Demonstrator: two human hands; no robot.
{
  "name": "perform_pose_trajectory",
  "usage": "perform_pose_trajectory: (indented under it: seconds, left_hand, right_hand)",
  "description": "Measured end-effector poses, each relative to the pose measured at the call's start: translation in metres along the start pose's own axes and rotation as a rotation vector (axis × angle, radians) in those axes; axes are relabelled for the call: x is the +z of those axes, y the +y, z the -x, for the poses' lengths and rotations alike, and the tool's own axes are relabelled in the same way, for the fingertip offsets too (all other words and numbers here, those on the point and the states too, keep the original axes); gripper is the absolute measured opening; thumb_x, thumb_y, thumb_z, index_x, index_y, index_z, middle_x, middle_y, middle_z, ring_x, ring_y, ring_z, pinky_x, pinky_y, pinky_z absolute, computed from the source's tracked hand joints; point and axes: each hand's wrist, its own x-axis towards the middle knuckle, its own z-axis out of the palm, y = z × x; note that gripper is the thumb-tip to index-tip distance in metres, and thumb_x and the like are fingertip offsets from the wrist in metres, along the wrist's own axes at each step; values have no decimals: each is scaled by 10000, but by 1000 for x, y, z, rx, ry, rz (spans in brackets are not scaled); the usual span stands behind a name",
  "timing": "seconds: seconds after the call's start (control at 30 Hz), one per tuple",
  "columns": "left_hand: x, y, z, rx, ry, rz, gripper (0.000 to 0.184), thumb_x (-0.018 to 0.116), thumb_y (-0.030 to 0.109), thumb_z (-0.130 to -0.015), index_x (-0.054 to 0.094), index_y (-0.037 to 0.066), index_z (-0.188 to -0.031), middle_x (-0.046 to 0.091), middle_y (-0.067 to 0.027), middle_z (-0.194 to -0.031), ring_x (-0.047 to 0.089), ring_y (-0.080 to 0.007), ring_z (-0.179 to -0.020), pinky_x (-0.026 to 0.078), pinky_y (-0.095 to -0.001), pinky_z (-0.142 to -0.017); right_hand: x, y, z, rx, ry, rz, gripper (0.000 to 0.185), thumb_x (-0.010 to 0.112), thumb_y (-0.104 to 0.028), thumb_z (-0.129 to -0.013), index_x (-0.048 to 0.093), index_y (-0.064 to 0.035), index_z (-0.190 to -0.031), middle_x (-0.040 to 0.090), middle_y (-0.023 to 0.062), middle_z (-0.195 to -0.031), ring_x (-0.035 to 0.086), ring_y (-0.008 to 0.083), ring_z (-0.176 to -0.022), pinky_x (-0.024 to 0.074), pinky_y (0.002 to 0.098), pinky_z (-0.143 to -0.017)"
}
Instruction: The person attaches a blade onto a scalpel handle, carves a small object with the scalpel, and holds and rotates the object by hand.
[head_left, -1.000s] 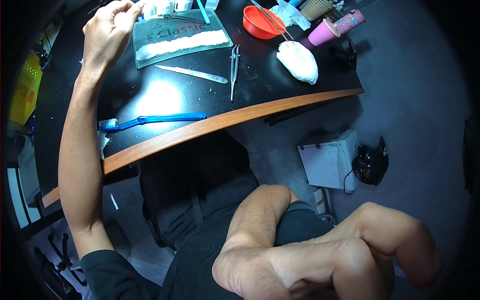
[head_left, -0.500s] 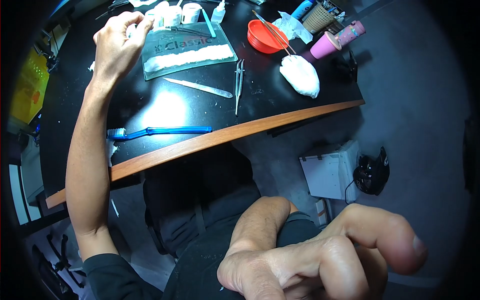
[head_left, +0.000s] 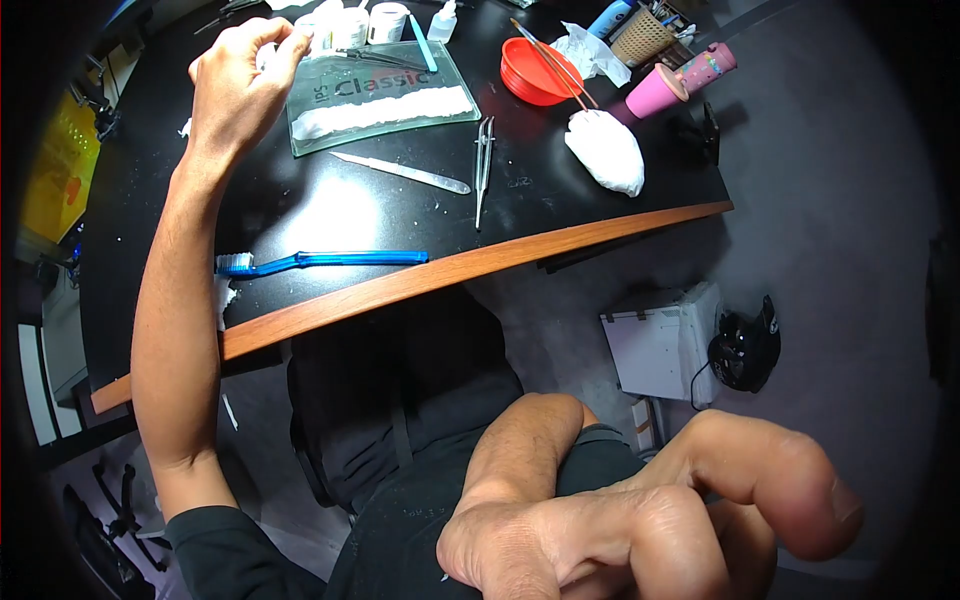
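Observation:
At the upper left my left hand [head_left: 240,85] is raised by the near-left corner of a glass slab [head_left: 375,125] marked "Classic". Its fingers are closed around a small whitish thing, mostly hidden. A long strip of white material [head_left: 385,112] lies on the slab, with dark tweezers [head_left: 375,60] and a light-blue stick [head_left: 423,42] behind it. Close to the camera, at the lower right, is my right hand [head_left: 620,530]. Its index finger is bent and stands apart from the other curled fingers. Nothing shows in that hand; its thumb tip is cut off by the frame.
A scalpel-like tool [head_left: 400,172], metal tweezers [head_left: 483,175] and a blue toothbrush [head_left: 340,259] lie on the black table. Farther right are a red bowl [head_left: 530,85], a white wad [head_left: 607,155] and a pink cup [head_left: 657,92]. White jars [head_left: 387,24] and a dropper bottle [head_left: 443,22] line the back.
The view has shifted slightly, so the table's objects appear a little farther right. Both hands keep almost the same pose.

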Motion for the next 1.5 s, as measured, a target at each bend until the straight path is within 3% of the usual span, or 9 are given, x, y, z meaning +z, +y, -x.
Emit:
perform_pose_trajectory:
  seconds: [0.13,0.23,0.7,1.5]
  left_hand:
    - [-1,2,0,-5,-18,0,337,671,348,-973,804,38,-983,774,-131,-884,737,-270,-811,563,-400,-802]
    - [-3,4,1,-79,-95,0,282,685,323,-1016,796,66,-978,770,-94,-983,705,-247,-1001,541,-382,-893]
    - [-4,6,-1,-74,-77,4,270,695,287,-1009,782,36,-960,761,-92,-934,711,-229,-923,539,-368,-866]
    - [-5,12,-1,-51,-68,-17,254,697,260,-989,784,33,-917,759,-100,-908,702,-250,-914,530,-395,-880]
  right_hand:
    - [-3,-1,-3,6,-2,6,133,618,-3,-957,683,-113,-992,565,77,-1403,591,225,-696,531,359,-592]
    - [-4,-3,-6,17,-1,10,133,617,-3,-958,679,-114,-997,555,86,-1413,591,226,-713,532,358,-600]
    - [-39,13,-6,127,-43,-97,139,615,-4,-963,662,-121,-1022,510,123,-1462,590,232,-792,539,352,-640]
    - [-28,10,-7,176,-41,-134,158,611,-4,-973,632,-132,-1063,432,188,-1546,588,242,-929,550,343,-707]
